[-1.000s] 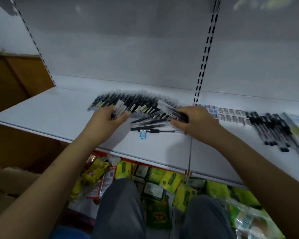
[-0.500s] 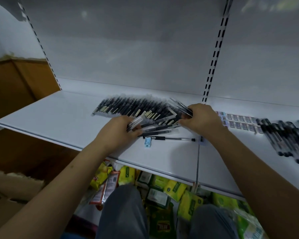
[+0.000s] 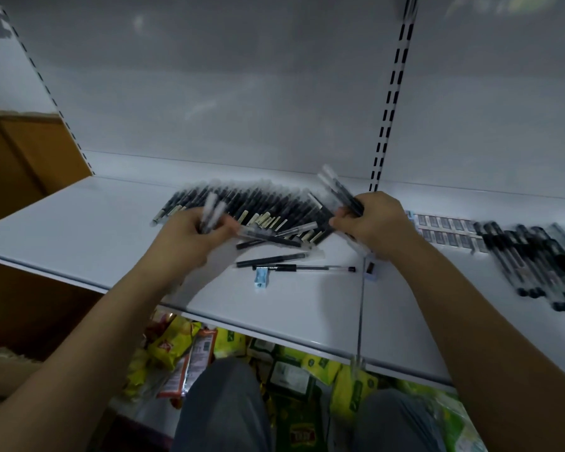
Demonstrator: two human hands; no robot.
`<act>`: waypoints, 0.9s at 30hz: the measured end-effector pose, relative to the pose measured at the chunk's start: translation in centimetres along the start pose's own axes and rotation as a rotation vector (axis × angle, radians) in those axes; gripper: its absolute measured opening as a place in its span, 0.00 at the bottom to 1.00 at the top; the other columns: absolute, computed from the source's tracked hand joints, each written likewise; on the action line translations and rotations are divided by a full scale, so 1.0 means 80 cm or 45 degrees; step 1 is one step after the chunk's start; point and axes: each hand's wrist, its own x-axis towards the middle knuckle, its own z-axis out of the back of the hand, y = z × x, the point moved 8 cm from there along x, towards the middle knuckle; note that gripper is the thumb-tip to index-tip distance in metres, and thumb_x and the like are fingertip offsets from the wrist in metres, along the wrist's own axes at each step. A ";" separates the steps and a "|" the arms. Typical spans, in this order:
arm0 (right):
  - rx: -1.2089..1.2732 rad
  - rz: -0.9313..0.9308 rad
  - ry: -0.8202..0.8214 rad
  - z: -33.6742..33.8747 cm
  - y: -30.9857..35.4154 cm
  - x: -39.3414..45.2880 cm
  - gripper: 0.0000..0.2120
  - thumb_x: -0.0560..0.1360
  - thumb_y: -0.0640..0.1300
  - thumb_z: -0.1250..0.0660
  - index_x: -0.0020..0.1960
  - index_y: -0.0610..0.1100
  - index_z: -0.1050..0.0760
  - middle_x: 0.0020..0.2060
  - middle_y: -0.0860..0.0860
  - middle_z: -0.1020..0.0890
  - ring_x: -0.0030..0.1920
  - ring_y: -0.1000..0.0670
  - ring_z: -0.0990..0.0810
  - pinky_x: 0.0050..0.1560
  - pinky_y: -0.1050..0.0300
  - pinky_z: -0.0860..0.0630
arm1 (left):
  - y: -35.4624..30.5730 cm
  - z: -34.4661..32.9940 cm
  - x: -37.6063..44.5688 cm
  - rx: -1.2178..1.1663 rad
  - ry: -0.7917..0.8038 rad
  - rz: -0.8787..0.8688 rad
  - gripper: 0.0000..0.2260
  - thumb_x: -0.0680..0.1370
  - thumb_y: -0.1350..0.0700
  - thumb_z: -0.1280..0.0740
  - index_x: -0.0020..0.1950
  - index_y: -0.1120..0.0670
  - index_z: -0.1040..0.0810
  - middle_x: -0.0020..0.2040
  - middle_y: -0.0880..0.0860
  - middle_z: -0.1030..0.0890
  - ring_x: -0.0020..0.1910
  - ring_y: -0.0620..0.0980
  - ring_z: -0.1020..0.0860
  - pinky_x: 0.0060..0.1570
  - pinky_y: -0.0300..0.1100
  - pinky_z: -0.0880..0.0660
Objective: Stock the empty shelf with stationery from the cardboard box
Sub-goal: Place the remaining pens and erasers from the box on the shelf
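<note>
Leftmost, the white shelf (image 3: 79, 230) runs bare up to a packed row of pens (image 3: 242, 203), laid side by side in a fan, each long axis pointing from the front edge toward the back panel and leaning a little to the right.

Next, the left hand (image 3: 190, 236), fingers curled round a small bundle of pens (image 3: 213, 213) that stands nearly upright and is blurred. It sits at the front of the row, touching or just short of it; which cannot be told.

Between the hands, several loose pens (image 3: 274, 238) lie crosswise, long axes roughly left to right, at odds with the row behind them. A little nearer the edge lies a single pen (image 3: 310, 268) and, just beside it, a small pale-blue item (image 3: 261, 279), possibly a sharpener.

Then the right hand (image 3: 375, 223), clamped on another bunch of pens (image 3: 340, 194) whose ends stick up and leftward. It is at the row's right end.

Judgement: the loose pens lie about equally near both hands and would need turning to match the row.

Rightmost, beyond the shelf joint, flat small packs (image 3: 444, 228) and a second group of dark pens (image 3: 532, 256). No cardboard box can be made out for certain.
</note>
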 end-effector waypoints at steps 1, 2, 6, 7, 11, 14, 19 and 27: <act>0.000 0.026 -0.030 0.003 0.004 0.000 0.10 0.74 0.47 0.29 0.37 0.44 0.24 0.30 0.51 0.24 0.31 0.56 0.28 0.33 0.63 0.32 | -0.005 0.007 0.002 -0.101 -0.071 -0.002 0.08 0.78 0.52 0.31 0.48 0.57 0.17 0.24 0.46 0.32 0.23 0.44 0.37 0.23 0.37 0.36; 0.004 0.071 -0.058 0.005 0.009 -0.001 0.10 0.75 0.46 0.31 0.41 0.40 0.22 0.33 0.46 0.22 0.33 0.52 0.27 0.34 0.61 0.31 | -0.010 0.014 0.003 -0.179 -0.144 -0.016 0.09 0.79 0.52 0.31 0.49 0.57 0.17 0.25 0.47 0.32 0.23 0.44 0.37 0.23 0.37 0.35; 0.133 0.210 -0.139 0.011 0.032 -0.010 0.13 0.77 0.49 0.32 0.44 0.38 0.22 0.35 0.43 0.21 0.36 0.45 0.24 0.38 0.58 0.28 | -0.025 0.030 0.016 -0.500 -0.331 -0.022 0.13 0.79 0.50 0.31 0.55 0.60 0.18 0.30 0.50 0.32 0.26 0.45 0.36 0.25 0.35 0.35; 0.169 0.209 -0.147 0.012 0.035 -0.011 0.13 0.77 0.50 0.31 0.42 0.40 0.23 0.32 0.47 0.23 0.33 0.48 0.26 0.34 0.62 0.31 | -0.027 0.030 0.020 -0.559 -0.336 -0.013 0.14 0.79 0.49 0.31 0.55 0.59 0.17 0.31 0.50 0.33 0.28 0.45 0.36 0.25 0.35 0.36; 0.340 0.165 -0.204 0.017 0.032 -0.014 0.11 0.75 0.53 0.30 0.41 0.46 0.22 0.32 0.51 0.26 0.31 0.55 0.30 0.35 0.60 0.32 | -0.046 0.014 0.036 -0.458 -0.301 -0.030 0.15 0.82 0.45 0.37 0.50 0.54 0.18 0.38 0.49 0.23 0.32 0.46 0.31 0.30 0.37 0.33; 0.436 0.163 -0.253 0.020 0.026 -0.016 0.12 0.76 0.52 0.31 0.47 0.43 0.18 0.38 0.41 0.18 0.35 0.47 0.23 0.39 0.54 0.26 | -0.072 -0.004 0.055 -0.168 -0.209 -0.170 0.17 0.83 0.46 0.40 0.46 0.58 0.22 0.37 0.52 0.16 0.28 0.45 0.26 0.31 0.37 0.30; 0.271 0.271 -0.353 0.025 0.024 -0.020 0.10 0.79 0.49 0.34 0.43 0.45 0.25 0.30 0.49 0.25 0.29 0.55 0.31 0.32 0.63 0.35 | -0.075 -0.027 0.106 0.384 -0.050 -0.242 0.15 0.83 0.44 0.43 0.47 0.54 0.28 0.32 0.50 0.23 0.29 0.50 0.25 0.39 0.49 0.25; -0.090 0.575 -0.412 0.015 0.042 -0.032 0.13 0.73 0.43 0.35 0.56 0.46 0.21 0.40 0.49 0.18 0.39 0.48 0.22 0.38 0.57 0.26 | -0.036 -0.070 0.158 0.802 0.161 -0.057 0.22 0.82 0.55 0.38 0.73 0.62 0.39 0.67 0.64 0.33 0.60 0.63 0.26 0.58 0.49 0.29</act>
